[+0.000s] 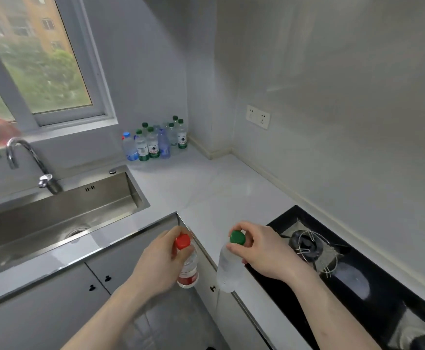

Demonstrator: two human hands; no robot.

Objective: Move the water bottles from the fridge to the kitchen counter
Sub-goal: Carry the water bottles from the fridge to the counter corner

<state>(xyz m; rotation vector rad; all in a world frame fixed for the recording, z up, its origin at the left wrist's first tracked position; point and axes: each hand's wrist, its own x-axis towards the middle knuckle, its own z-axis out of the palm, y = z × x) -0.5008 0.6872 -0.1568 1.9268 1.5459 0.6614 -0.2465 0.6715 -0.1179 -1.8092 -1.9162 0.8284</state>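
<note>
Both hands grip bottles: left hand (159,261) red-capped bottle (188,266), right hand (262,251) green-capped bottle (229,266); labels unreadable.

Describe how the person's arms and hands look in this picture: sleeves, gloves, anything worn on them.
Both arms are bare from the bottom edge of the picture up to the hands; no sleeve shows anywhere. The left hand and the right hand wear no gloves. No watch, bracelet or ring can be seen on either wrist or on the fingers that show. No markings or bandages are visible.
</note>
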